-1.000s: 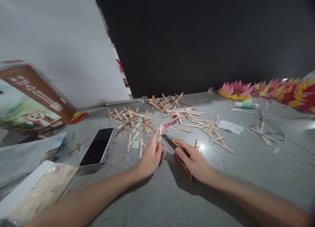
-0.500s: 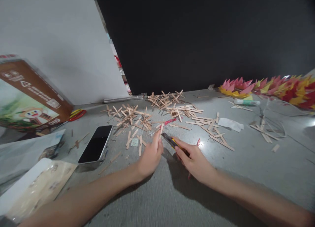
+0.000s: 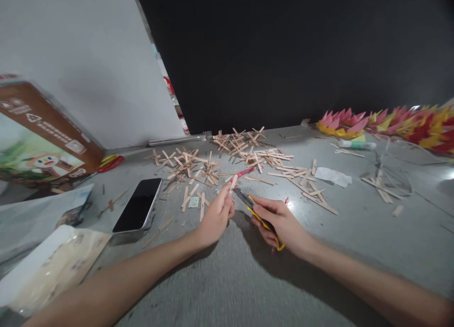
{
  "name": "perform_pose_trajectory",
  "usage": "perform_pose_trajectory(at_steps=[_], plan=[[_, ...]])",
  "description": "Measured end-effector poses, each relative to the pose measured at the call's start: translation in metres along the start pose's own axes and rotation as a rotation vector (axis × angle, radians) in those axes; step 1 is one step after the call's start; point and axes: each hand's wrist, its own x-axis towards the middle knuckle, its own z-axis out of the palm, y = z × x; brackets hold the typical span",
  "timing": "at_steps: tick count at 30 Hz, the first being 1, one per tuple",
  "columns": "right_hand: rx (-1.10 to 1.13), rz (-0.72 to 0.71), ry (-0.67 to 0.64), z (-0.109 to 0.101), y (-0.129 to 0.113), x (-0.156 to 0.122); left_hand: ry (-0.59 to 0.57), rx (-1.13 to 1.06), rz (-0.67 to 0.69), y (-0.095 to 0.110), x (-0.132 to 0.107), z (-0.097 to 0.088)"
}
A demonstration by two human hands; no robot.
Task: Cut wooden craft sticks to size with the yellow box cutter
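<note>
My left hand (image 3: pixel 217 216) is closed around a small wooden craft stick (image 3: pixel 233 183), whose upper end sticks out above the thumb. In my right hand (image 3: pixel 278 220) is a yellow and black utility knife (image 3: pixel 262 219), gripped by its handle. Its dark blade (image 3: pixel 243 196) points up and left, with the tip close to the stick; whether they touch I cannot tell. Behind my hands lie a red strip (image 3: pixel 244 172) and heaps of wooden craft sticks (image 3: pixel 236 142), many of them joined in crosses.
Left of my hands are a phone (image 3: pixel 139 205), a plastic packet (image 3: pixel 60 265), red and yellow scissors (image 3: pixel 110 163) and a brown box (image 3: pixel 46 133). To the right lie a paper scrap (image 3: pixel 333 176), a glue stick (image 3: pixel 357 145) and folded pink, yellow and red paper (image 3: pixel 418 128). A black panel (image 3: pixel 294 57) stands behind.
The knife has turned in my right hand, so more of its yellow handle shows below the palm. My left hand still holds the stick and has shifted slightly.
</note>
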Motion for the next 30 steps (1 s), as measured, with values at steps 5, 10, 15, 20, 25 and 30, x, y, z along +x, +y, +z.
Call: perform_pose_trajectory(at_steps=[5, 10, 15, 20, 25, 30], plan=[[0.142, 0.053, -0.068, -0.005, 0.002, 0.003, -0.027, -0.112, -0.053, 0.000, -0.001, -0.001], [-0.011, -0.107, 0.067, -0.008, 0.004, 0.003, -0.011, -0.212, -0.101, -0.001, 0.000, 0.000], [-0.620, -0.438, 0.342, -0.017, 0.003, 0.003, -0.057, -0.254, -0.096, 0.000, 0.000, 0.001], [-0.934, -0.630, 0.368, -0.020, 0.007, 0.010, -0.241, -0.262, -0.096, 0.000, -0.004, 0.003], [-0.957, -0.633, 0.349, -0.018, 0.011, 0.019, -0.327, -0.181, -0.099, 0.002, -0.006, 0.003], [-0.984, -0.712, 0.337, -0.021, 0.015, 0.022, -0.319, -0.129, -0.100, 0.002, -0.006, 0.002]])
